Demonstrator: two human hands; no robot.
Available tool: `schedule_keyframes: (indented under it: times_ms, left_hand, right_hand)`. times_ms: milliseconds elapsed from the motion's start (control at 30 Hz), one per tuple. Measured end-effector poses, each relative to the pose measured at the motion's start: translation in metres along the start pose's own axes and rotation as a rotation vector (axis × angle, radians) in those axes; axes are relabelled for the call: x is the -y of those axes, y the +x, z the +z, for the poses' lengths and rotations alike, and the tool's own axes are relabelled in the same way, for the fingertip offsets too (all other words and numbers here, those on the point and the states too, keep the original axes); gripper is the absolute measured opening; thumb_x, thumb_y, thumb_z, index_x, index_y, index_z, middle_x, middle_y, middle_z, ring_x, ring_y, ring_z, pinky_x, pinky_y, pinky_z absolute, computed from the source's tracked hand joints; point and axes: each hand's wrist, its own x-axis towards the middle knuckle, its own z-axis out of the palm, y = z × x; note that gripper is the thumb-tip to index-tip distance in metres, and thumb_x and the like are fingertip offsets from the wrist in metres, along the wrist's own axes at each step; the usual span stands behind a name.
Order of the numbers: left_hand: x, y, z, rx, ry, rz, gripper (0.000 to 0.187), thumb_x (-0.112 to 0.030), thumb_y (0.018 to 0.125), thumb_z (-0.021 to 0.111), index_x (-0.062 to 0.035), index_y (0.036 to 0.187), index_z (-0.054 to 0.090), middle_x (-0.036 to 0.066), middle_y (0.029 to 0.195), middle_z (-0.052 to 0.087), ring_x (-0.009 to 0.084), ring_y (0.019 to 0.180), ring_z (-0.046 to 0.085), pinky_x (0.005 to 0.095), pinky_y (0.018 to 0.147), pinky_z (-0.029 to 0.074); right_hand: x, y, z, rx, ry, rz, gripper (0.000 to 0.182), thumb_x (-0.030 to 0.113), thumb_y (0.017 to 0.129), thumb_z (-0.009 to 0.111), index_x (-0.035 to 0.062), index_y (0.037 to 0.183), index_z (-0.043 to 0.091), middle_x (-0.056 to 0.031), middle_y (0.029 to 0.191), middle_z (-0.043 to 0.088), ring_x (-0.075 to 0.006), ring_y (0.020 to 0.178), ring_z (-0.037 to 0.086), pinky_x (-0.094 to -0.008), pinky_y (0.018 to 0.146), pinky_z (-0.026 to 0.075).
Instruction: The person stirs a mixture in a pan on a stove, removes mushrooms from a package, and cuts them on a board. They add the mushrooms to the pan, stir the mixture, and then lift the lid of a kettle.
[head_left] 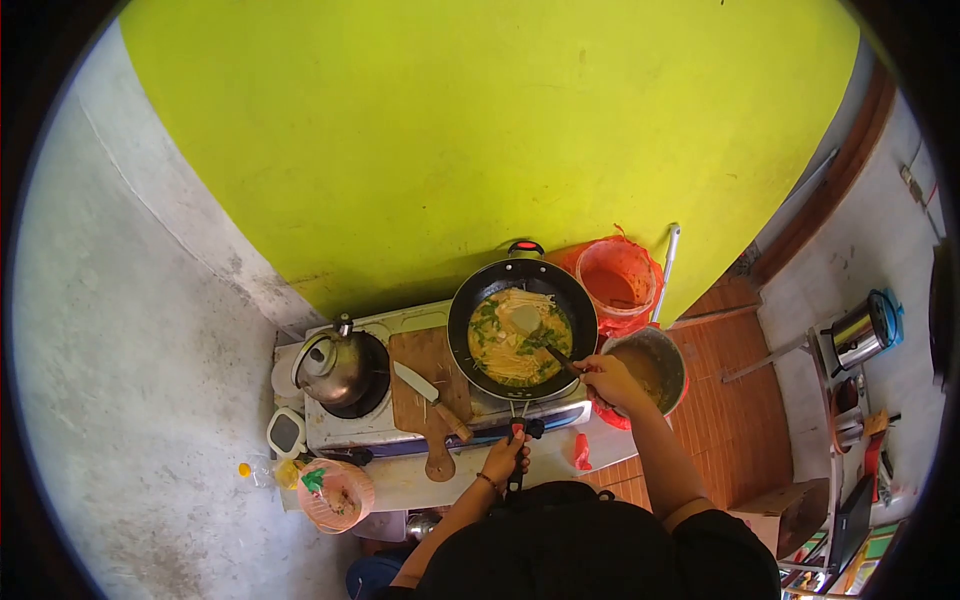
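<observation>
A black wok (462, 345) with a long handle sits on the right side of the stove. In it are pale, thin-stemmed mushrooms (515, 365) and green leaves in yellowish broth. My left hand (503, 460) is closed around the wok's handle, near my body. My right hand (610, 382) grips a dark-handled spatula (565, 361) over the wok's right rim; its head is down in the food and only partly visible. Left of the wok, a wooden cutting board (415, 350) lies on the stove with a knife (420, 384) on it.
A steel kettle (335, 368) stands on the left burner. Right of the wok are a red-lined bucket (615, 275) and a metal pot (665, 365). A pink basket (335, 500) and an oil bottle (288, 473) stand at the lower left. The green wall (480, 130) rises behind the stove.
</observation>
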Motion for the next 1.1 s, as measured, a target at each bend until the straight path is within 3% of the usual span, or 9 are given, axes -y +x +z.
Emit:
schedule_keyframes:
  times_ms: [200, 300, 500, 600, 700, 800, 900, 1100]
  left_hand:
    - [0.0, 0.0, 0.001, -0.019, 0.016, 0.007, 0.037, -0.041, 0.095, 0.051, -0.0055, 0.105, 0.054, -0.001, 0.072, 0.049, 0.01, 0.056, 0.048, 0.0253, 0.051, 0.043]
    - [-0.004, -0.003, 0.004, -0.029, 0.019, -0.006, 0.037, -0.04, 0.095, 0.05, -0.0054, 0.105, 0.054, -0.001, 0.072, 0.049, 0.0098, 0.056, 0.048, 0.0253, 0.051, 0.043]
    - [-0.006, -0.006, 0.006, -0.033, 0.053, 0.004, 0.037, -0.042, 0.094, 0.052, -0.0068, 0.104, 0.053, -0.001, 0.074, 0.048, 0.01, 0.059, 0.047, 0.0258, 0.054, 0.043]
    - [-0.005, -0.005, 0.004, -0.014, 0.045, 0.007, 0.037, -0.042, 0.093, 0.053, -0.007, 0.104, 0.053, -0.001, 0.074, 0.048, 0.01, 0.059, 0.047, 0.0259, 0.054, 0.043]
    - [-0.007, -0.007, 0.007, -0.035, 0.045, -0.002, 0.037, -0.042, 0.094, 0.052, -0.0069, 0.104, 0.053, -0.001, 0.074, 0.048, 0.01, 0.059, 0.047, 0.0259, 0.054, 0.043]
    - [-0.004, -0.004, 0.005, -0.048, 0.031, 0.005, 0.039, -0.042, 0.094, 0.051, -0.005, 0.106, 0.054, -0.001, 0.072, 0.05, 0.0098, 0.056, 0.048, 0.0253, 0.051, 0.043]
    - [-0.003, -0.002, 0.003, -0.032, 0.023, 0.002, 0.039, -0.042, 0.094, 0.051, -0.0049, 0.106, 0.054, -0.001, 0.072, 0.05, 0.01, 0.056, 0.048, 0.0255, 0.051, 0.043]
    - [-0.002, -0.001, 0.002, -0.019, 0.048, 0.019, 0.04, -0.042, 0.094, 0.051, -0.0046, 0.107, 0.054, -0.001, 0.072, 0.049, 0.0103, 0.056, 0.048, 0.0257, 0.051, 0.043]
  right_hand:
    - [-0.002, -0.007, -0.004, -0.125, -0.164, -0.147, 0.036, 0.011, 0.079, 0.062, 0.0034, 0.114, 0.063, -0.01, 0.067, 0.059, -0.0164, 0.055, 0.058, -0.0304, 0.053, 0.047]
    - [0.005, -0.01, -0.005, -0.246, -0.356, -0.333, 0.037, 0.013, 0.078, 0.063, 0.0073, 0.115, 0.063, -0.0127, 0.073, 0.061, -0.0231, 0.067, 0.061, -0.033, 0.065, 0.048]
    - [0.02, -0.012, -0.002, -0.337, -0.526, -0.35, 0.041, 0.017, 0.079, 0.062, 0.0129, 0.12, 0.061, -0.0147, 0.077, 0.063, -0.0303, 0.073, 0.061, -0.0335, 0.072, 0.049]
    - [0.014, -0.005, -0.002, -0.36, -0.542, -0.419, 0.04, 0.016, 0.082, 0.06, 0.0103, 0.121, 0.059, -0.0126, 0.072, 0.062, -0.0251, 0.065, 0.061, -0.033, 0.064, 0.05]
    - [0.019, -0.008, 0.001, -0.174, -0.059, -0.181, 0.033, 0.006, 0.085, 0.058, 0.001, 0.118, 0.059, -0.0085, 0.066, 0.058, -0.0121, 0.049, 0.049, -0.0257, 0.044, 0.038]
    - [0.022, -0.012, -0.004, 0.056, 0.085, -0.036, 0.031, 0.002, 0.086, 0.055, -0.0006, 0.117, 0.057, -0.0033, 0.062, 0.056, -0.009, 0.044, 0.046, -0.0227, 0.037, 0.032]
    - [0.024, -0.016, -0.006, 0.133, 0.055, 0.014, 0.03, 0.002, 0.086, 0.054, -0.0005, 0.115, 0.059, -0.0027, 0.059, 0.054, -0.0098, 0.043, 0.047, -0.0238, 0.038, 0.034]
    - [0.014, -0.015, 0.001, 0.078, -0.165, -0.015, 0.027, 0.003, 0.085, 0.053, -0.0012, 0.111, 0.063, -0.005, 0.057, 0.054, -0.0111, 0.039, 0.047, -0.0255, 0.035, 0.036]
